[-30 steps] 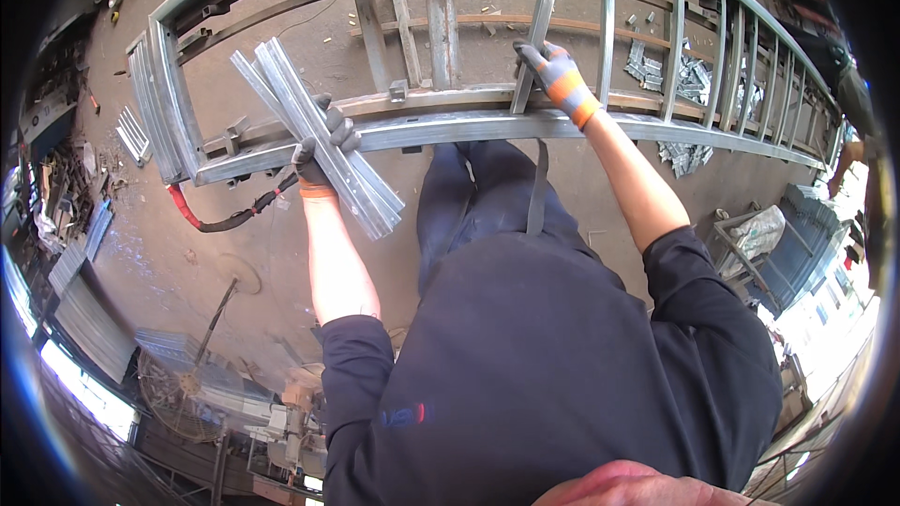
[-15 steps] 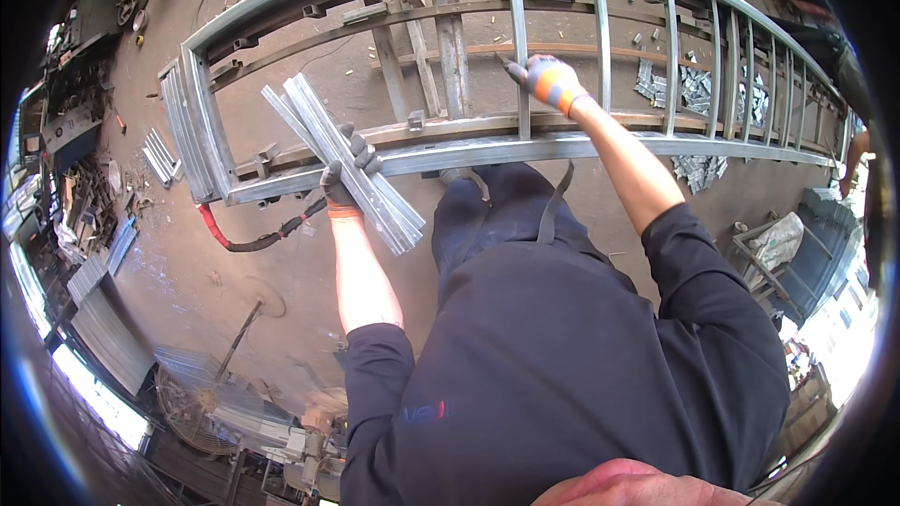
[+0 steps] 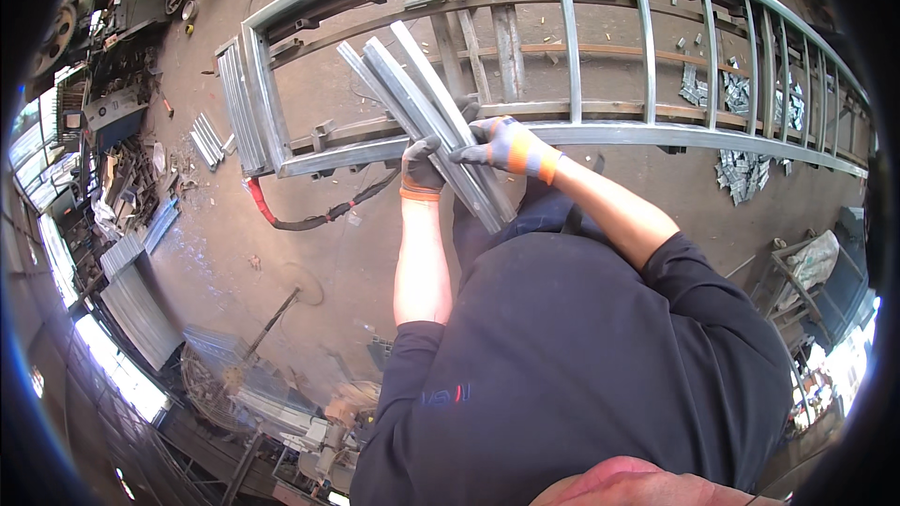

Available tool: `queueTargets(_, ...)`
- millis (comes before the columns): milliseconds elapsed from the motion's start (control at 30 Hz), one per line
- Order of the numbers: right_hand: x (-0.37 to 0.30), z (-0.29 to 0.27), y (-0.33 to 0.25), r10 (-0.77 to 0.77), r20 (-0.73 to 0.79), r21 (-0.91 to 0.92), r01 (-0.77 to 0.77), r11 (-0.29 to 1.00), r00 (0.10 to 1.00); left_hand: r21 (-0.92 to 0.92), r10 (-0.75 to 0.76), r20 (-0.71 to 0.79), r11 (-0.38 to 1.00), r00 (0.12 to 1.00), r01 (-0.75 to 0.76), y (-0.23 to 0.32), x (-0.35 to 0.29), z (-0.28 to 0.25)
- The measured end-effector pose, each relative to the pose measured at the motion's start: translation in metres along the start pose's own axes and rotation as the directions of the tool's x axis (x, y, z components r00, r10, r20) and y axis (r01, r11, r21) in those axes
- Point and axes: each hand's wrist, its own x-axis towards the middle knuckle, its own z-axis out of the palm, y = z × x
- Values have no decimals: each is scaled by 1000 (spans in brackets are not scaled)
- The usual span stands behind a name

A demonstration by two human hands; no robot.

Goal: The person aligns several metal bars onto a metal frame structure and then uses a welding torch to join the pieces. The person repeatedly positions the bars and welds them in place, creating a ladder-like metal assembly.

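Note:
My left hand (image 3: 422, 167), in a dark-palmed glove with an orange cuff, is closed around a bundle of silvery metal bars (image 3: 417, 112). The bars slant from upper left to lower right, in front of my body. My right hand (image 3: 511, 148), in a grey and orange glove, grips the right side of the bundle, with its fingers around a bar (image 3: 429, 67) that fans slightly apart from the others. Beyond both hands lies a long ladder-like metal frame (image 3: 656, 137) with several crossbars set in its right part; the left part shows a wide opening.
A stack of longer metal profiles (image 3: 242, 112) lies against the frame's left end. Small cut pieces (image 3: 743, 175) are piled on the floor at the right. A red and black cable (image 3: 319, 221) runs below the frame. A pedestal fan (image 3: 211, 356) stands at lower left.
My right hand has left a crossbar of the frame and come left to the bundle, taking hold of a bar. The bundle has moved right, and the whole view has shifted.

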Motion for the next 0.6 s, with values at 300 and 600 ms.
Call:
queueTargets(300, -33, -27, -41, -357, -211, 25, 370, 929, 910, -235, -107, 97, 963, 989, 128, 65, -20, -67)
queueTargets(600, -4, 0, 2, -385, -461, -321, 255, 912, 799, -114, -133, 243, 980, 961, 165, 190, -48, -168)
